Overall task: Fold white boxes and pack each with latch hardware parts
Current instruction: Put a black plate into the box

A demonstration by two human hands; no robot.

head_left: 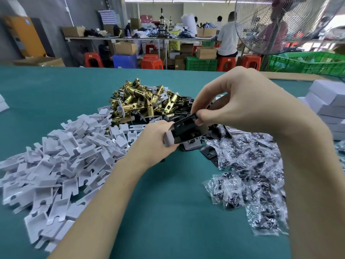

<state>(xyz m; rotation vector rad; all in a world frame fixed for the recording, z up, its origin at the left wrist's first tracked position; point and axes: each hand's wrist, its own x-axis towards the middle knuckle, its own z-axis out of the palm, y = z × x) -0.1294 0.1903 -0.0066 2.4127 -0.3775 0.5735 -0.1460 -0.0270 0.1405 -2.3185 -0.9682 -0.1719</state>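
Box [169, 138] of white card, small and partly folded, sits just right of the frame's centre, above the green table [168, 202], with black latch plates [188, 128] standing in its open end. Left hand [155, 141] grips the box, fingers curled round its lower left end. Right hand [240, 101] comes from above, its fingers pinching the upper edge of the top plate. Behind them lies a heap of brass latch bolts [141, 100], touching a spread of flat white box blanks [61, 157] at the left. Clear bags of black screws [250, 174] lie at the right. Bare green cloth runs between the forearms to the lower edge. Stacked white boxes [328, 101] stand at the right edge.
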